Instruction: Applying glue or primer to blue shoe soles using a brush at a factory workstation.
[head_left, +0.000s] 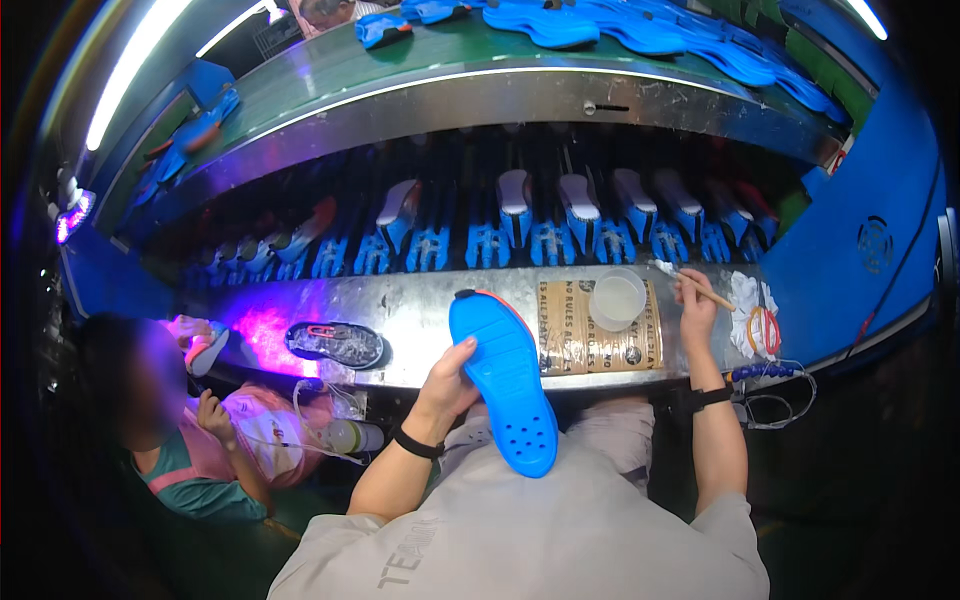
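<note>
My left hand (445, 388) grips the edge of a bright blue shoe sole (503, 375) with a dark, red-edged tip. The sole is held in front of my body, its round holes at the lower end. In my right hand (695, 310) is a brush (712, 292) with a wooden handle, its whitish tip pointing up and left. Beside that hand, a translucent tub (618, 300) of pale liquid stands on a board covered with brown printed tape (560, 340). Left of the sole, a dark shoe upper (336, 343) lies on the metal bench (410, 300).
Crumpled white tissue (743, 315) and a tape roll (765, 330) lie at the right, near a blue hose (762, 372). Shoes on blue holders (515, 205) line the rack behind. Above, a green conveyor (440, 55) carries blue soles. A co-worker (215, 440) sits at the left.
</note>
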